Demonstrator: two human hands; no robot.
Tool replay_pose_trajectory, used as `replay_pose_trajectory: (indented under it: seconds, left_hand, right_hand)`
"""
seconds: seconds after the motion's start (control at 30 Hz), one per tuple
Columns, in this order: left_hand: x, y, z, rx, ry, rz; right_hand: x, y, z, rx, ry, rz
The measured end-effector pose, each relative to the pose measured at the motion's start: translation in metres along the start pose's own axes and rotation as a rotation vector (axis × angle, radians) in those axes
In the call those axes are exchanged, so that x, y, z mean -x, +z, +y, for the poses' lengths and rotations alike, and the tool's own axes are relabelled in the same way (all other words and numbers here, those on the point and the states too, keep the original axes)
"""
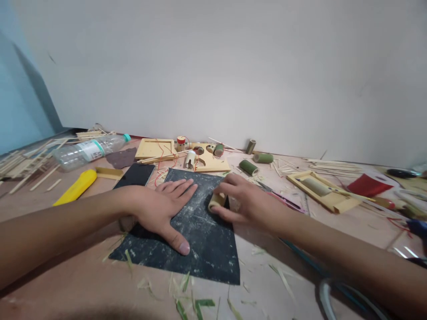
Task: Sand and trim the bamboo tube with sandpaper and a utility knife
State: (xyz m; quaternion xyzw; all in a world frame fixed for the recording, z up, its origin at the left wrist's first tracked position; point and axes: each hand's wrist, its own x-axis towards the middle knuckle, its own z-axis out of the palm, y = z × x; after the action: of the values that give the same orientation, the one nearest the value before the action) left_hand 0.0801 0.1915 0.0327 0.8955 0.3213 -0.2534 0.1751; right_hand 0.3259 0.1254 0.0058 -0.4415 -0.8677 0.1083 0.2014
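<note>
A dark, dust-streaked sheet that looks like sandpaper (203, 249) lies on the table in front of me. Flat on its left part, fingers spread, rests my left hand (163, 211). My right hand (242, 198) is closed around a short bamboo tube (217, 202), which lies on its side against the sheet near its right edge. The tube's pale end faces left and toward me; the rest is covered by my fingers. Just beyond the sheet stands a small pale tube piece (190, 160) with a cut-out.
Green bamboo tubes (248, 167) and wooden frames (325, 191) lie toward the back and right. A plastic bottle (93, 150), a yellow-handled cutter (76, 186) and thin sticks (43, 162) are at left. Pink-handled scissors (283, 199) lie beyond my right hand. Green shavings (200, 304) litter the near side.
</note>
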Motion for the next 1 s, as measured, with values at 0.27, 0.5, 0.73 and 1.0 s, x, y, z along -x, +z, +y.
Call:
replay_pose_trajectory:
  seconds: [0.27,0.5,0.73,1.0]
  left_hand:
    - [-0.002,0.002,0.000,-0.007,-0.009,0.002]
    - [-0.003,0.003,-0.002,-0.009,0.006,0.006]
    - [-0.004,0.003,-0.002,-0.006,0.010,0.014]
    - [-0.005,0.006,-0.006,-0.011,0.021,0.028]
  right_hand:
    - [0.003,-0.003,0.008,-0.034,-0.087,-0.058]
    - [0.012,0.000,-0.015,0.063,-0.298,0.020]
    - [0.007,0.012,0.006,0.070,0.052,0.014]
    - [0.016,0.010,-0.012,0.016,-0.023,-0.038]
